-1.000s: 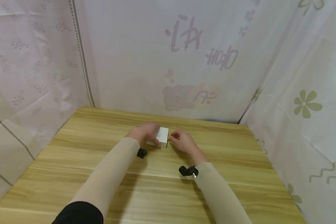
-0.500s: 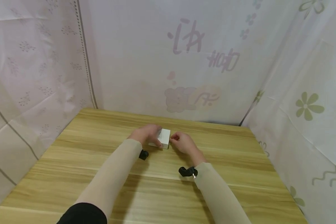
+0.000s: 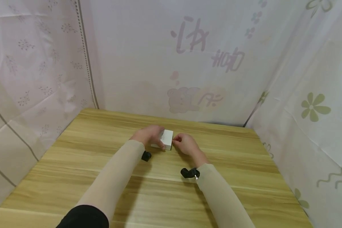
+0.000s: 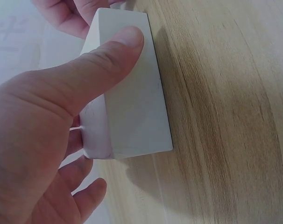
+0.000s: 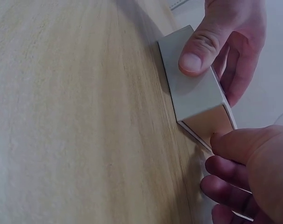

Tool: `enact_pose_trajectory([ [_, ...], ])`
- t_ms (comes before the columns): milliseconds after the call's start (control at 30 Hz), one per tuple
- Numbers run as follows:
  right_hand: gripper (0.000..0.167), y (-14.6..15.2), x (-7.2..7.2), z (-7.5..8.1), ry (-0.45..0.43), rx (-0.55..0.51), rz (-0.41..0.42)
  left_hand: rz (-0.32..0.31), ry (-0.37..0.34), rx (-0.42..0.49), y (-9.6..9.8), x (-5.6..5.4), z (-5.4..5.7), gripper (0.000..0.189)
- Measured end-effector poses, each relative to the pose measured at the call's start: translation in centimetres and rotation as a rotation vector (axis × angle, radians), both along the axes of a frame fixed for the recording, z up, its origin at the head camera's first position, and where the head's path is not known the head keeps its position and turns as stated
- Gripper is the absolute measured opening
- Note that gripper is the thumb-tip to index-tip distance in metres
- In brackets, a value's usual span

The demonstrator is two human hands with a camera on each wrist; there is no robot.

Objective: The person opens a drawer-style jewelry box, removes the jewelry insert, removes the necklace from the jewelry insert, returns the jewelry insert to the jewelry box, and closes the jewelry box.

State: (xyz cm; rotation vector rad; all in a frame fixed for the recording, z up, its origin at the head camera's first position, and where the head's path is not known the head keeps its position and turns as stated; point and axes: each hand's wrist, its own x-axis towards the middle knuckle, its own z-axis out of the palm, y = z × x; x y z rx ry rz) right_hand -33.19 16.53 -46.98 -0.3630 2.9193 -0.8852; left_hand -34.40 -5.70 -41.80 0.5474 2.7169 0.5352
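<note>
A small white cardboard drawer box [image 3: 167, 136] lies on the wooden table, toward the back. My left hand [image 3: 151, 134] grips it from the left; in the left wrist view the thumb presses along the box's long side [image 4: 137, 107], with the other fingers mostly hidden behind it. At the right end my right hand [image 3: 186, 145] brings thumb and forefinger together against the box. The right wrist view shows a tan end face [image 5: 202, 123] framed by the white sleeve, with the right thumb tip on it; the exact pinch point is hidden. My other right fingers curl loosely below.
Bare wood table [image 3: 159, 196] spreads around the hands. Pale printed cloth [image 3: 131, 63] hangs behind the back edge and along both sides. A black wrist camera mount [image 3: 190, 173] sticks out beside the right wrist, and another mount [image 3: 146, 156] at the left.
The head view has shifted slightly. My right fingertips have drawn a little closer together at the box's right end. The left hand keeps its grip, and the box looks the same.
</note>
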Motion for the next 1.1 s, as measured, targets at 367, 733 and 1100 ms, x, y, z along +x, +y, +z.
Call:
enact_pose_trajectory([
  [367,0.014,-0.32,0.07,-0.06,0.027,0.005,-0.019,-0.005,0.008,0.020,0.05,0.38,0.46,0.099],
  [733,0.014,-0.32,0.05,-0.08,0.019,0.005,-0.031,-0.003,-0.012,0.049,-0.10,0.30,0.28,0.101],
  [1100,0.014,-0.37,0.30,0.16,0.011,0.002,-0.042,-0.001,-0.014,0.053,-0.16,0.19,0.03,0.101],
])
